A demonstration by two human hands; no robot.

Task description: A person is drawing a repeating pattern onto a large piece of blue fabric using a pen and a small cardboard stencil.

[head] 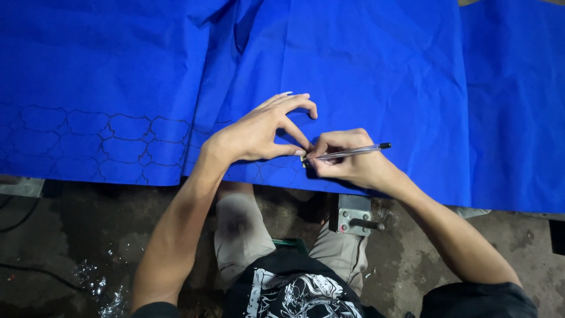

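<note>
The pen [353, 152] lies nearly level, tip toward the left hand, cap end pointing right. It is a slim clear-barrelled ballpoint with a dark cap end. The right hand [347, 162] pinches it near the tip between thumb and forefinger, the other fingers curled under. The tip meets the cloth [365, 70] close to its near edge, just beside a small pale piece [303, 158]; what that piece is cannot be told.

Handling, as judged: the pen is light and stiff, with a smooth barrel that may slip. A grip low on the barrel, as shown, gives the most control over the tip.

The left hand [262, 132] rests on the cloth, palm down. Its thumb runs toward the pen tip and touches or nearly touches the right fingers. Its forefinger arches over and comes down beyond the tip. The hand presses the cloth flat at the working point.

The cloth is bright blue, thin and creased. It looks soft and limp, likely to shift or pucker under the tip unless pinned beside the line. It covers the whole work surface and hangs over the near edge.

To the left, a band of dark outline shapes [94, 141] runs along the cloth, cell against cell. Fainter lines show under the hands.

Below the edge, a grey metal bracket [352, 215] with a short lever is visible. The floor [76, 235] is dark concrete with a wet patch.
</note>
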